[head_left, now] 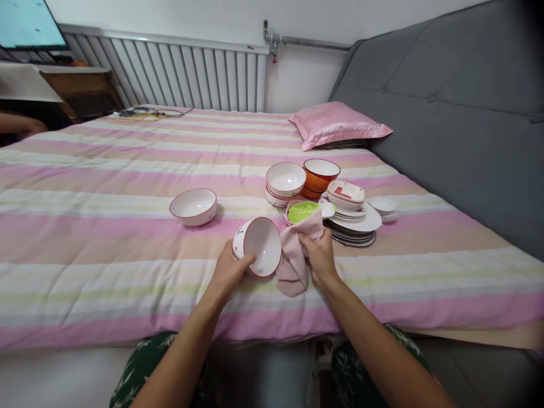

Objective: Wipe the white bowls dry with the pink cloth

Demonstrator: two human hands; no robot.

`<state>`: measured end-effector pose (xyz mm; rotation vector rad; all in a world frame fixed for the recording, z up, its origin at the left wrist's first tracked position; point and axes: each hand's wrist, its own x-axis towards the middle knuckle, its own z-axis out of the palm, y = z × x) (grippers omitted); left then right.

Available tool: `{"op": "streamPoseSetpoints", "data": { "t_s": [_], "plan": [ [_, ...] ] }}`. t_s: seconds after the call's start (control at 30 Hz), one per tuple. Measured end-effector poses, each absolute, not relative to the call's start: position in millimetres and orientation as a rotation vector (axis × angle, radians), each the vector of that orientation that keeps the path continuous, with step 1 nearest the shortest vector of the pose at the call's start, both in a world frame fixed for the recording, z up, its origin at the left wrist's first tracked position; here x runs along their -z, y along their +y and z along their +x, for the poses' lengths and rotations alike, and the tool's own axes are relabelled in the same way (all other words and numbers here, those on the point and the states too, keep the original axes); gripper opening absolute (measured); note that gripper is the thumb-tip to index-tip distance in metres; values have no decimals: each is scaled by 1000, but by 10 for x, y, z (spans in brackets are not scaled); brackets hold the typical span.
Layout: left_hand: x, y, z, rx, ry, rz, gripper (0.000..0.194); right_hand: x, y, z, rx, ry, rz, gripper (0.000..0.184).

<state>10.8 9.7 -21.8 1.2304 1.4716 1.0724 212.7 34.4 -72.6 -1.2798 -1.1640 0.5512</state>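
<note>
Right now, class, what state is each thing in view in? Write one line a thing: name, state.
Left hand: gripping a bowl
Held red-rimmed bowl: tilted, empty
Right hand: gripping a cloth
Pink cloth: bunched, hanging
Lone red-rimmed bowl: upright, empty
Other red-rimmed bowls: stacked, upright
Orange bowls: stacked, upright
Green dish: partly hidden
Pink pillow: lying flat
Screen: lit

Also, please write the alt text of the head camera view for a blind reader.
A left hand tilts a red-rimmed white bowl above a striped bed, while the right hand holds a pink cloth. Other bowls and stacked plates lie beyond.
</note>
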Motion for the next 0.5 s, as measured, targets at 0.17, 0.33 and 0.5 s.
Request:
{"op": "streamPoseSetpoints", "data": {
  "t_s": [0.17,0.33,0.5],
  "plan": [
    [232,94,106,-1091,1450,1255,52,428,94,1960,-655,-1657,-1091,55],
    [252,92,103,-1089,1469,1242,52,416,-41,1842,-429,-2349,-990,42],
    [257,93,100,-1073,1478,1281,50,459,-34,1791,-292,-2294,-1007,48]
  ]
}}
